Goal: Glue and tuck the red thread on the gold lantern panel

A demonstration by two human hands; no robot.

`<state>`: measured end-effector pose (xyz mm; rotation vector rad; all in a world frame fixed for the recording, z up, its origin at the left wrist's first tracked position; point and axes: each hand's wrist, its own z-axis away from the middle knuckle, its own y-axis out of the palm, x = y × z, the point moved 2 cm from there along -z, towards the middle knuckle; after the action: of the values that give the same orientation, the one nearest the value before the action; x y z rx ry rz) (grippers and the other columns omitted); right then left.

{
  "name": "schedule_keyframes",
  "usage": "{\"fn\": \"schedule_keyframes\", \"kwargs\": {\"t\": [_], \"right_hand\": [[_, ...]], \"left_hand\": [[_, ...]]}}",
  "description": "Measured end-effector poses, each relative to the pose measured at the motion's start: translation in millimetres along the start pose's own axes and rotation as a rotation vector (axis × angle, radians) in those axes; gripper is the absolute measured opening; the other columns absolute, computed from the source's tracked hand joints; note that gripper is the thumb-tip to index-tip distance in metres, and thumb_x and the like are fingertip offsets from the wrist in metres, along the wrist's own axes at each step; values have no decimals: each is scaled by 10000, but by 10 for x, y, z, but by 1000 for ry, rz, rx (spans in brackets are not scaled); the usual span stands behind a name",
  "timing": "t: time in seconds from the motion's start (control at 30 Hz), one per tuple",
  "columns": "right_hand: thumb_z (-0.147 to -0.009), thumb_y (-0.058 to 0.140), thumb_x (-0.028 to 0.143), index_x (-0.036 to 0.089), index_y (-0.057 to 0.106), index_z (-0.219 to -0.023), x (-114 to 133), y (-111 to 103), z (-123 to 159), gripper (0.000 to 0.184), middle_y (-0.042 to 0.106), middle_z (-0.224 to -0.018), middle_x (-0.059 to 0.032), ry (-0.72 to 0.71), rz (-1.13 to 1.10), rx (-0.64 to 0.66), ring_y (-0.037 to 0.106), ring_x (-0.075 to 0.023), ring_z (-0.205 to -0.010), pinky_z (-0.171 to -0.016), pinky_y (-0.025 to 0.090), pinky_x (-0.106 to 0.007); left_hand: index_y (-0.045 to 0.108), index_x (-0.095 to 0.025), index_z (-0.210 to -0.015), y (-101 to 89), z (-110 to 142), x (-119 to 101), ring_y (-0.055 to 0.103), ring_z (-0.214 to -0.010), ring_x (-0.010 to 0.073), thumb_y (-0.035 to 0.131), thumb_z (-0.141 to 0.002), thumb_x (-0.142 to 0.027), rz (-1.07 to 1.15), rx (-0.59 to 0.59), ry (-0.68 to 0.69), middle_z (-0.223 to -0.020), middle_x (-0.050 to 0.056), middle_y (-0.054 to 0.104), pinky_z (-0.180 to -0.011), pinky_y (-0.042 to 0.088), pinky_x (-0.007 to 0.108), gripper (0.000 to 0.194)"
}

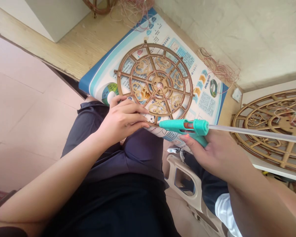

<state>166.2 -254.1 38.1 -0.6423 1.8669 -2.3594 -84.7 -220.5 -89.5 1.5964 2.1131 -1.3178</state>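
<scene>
A round laser-cut wooden wheel with spokes and scrollwork lies on a blue-and-white printed sheet. My left hand rests on the sheet, its fingers gripping the wheel's lower rim. My right hand grips a teal hot glue gun, with its red-lit trigger area under my fingers. A long clear glue stick runs from the gun's back. The gun's nozzle points at the wheel's lower rim, right by my left fingertips. Any glue at the tip is too small to tell.
A second wooden wheel lies on a white surface at the right. Coils of thin copper wire sit beside the sheet, with more at the top. A wooden ledge, a plastic chair and floor tiles surround me.
</scene>
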Motion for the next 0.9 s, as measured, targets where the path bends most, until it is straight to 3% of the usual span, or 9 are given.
{"fn": "schedule_keyframes", "kwargs": {"t": [0.13, 0.23, 0.43, 0.77, 0.9], "right_hand": [[-1053, 526, 388, 190, 744, -1068, 71, 21, 71, 295, 751, -782, -65, -62, 40, -51, 718, -246, -644, -552, 522, -314], [-1057, 555, 363, 169, 724, -1163, 107, 45, 127, 278, 755, -780, -50, -86, 59, -78, 699, -219, -593, -555, 523, -295], [-1058, 555, 383, 173, 720, -1178, 119, 88, 141, 293, 790, -887, -74, -47, 85, -93, 718, -219, -624, -529, 502, -292], [-1059, 537, 405, 174, 726, -1026, 150, 84, 137, 301, 790, -897, -103, -3, 79, -76, 716, -219, -602, -472, 468, -291], [-1058, 529, 387, 172, 732, -1068, 151, 115, 152, 296, 790, -899, -92, 15, 67, -88, 704, -209, -579, -464, 459, -285]], "left_hand": [[808, -266, -927, 2, -8, 0, 751, -1022, 214, 796, -955, -404, 6, 7, -24, -1075, 4, 824, -1080, 403, 464, 141], [809, -266, -926, -3, -16, 0, 754, -1005, 211, 795, -954, -416, 3, 12, -20, -1069, 3, 826, -1065, 411, 456, 153], [790, -235, -922, -8, -23, 2, 751, -991, 210, 820, -931, -390, 13, -5, 9, -1075, 6, 820, -1047, 410, 443, 159], [796, -233, -921, -9, -30, -8, 753, -977, 211, 830, -921, -402, 24, -6, 7, -1051, 9, 820, -1033, 413, 441, 172], [798, -235, -923, -12, -30, -6, 753, -987, 207, 836, -920, -387, 25, -1, 4, -1060, 2, 823, -1034, 411, 434, 157]]}}
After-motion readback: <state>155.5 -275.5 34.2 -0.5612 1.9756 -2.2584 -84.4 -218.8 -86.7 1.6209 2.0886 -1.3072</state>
